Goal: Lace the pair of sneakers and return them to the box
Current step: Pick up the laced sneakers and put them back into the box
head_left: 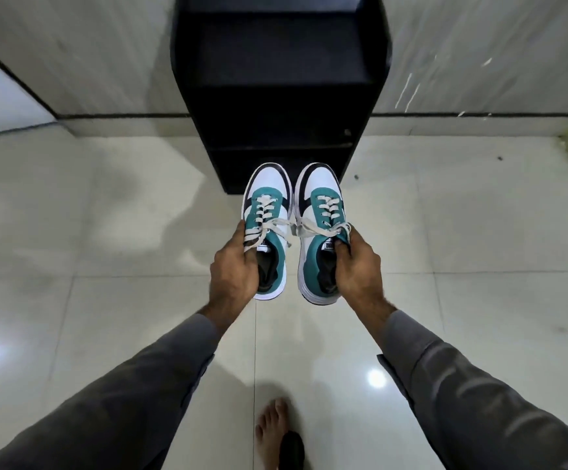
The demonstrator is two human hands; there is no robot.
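Two white, teal and black sneakers hang side by side in the air, toes pointing away from me. My left hand [233,266] grips the left sneaker [269,205] at its collar, fingers inside the opening. My right hand [355,266] holds the right sneaker [319,205] the same way. Both sneakers are laced with pale laces, and the loose ends [292,227] dangle between them. A tall black open-fronted shelf unit [280,79] stands against the wall just beyond the toes. No shoebox is in view.
Glossy pale floor tiles [106,232] spread all around, with a white tiled wall [89,56] behind the shelf unit. My bare foot [270,432] shows at the bottom centre beside a dark object [291,449].
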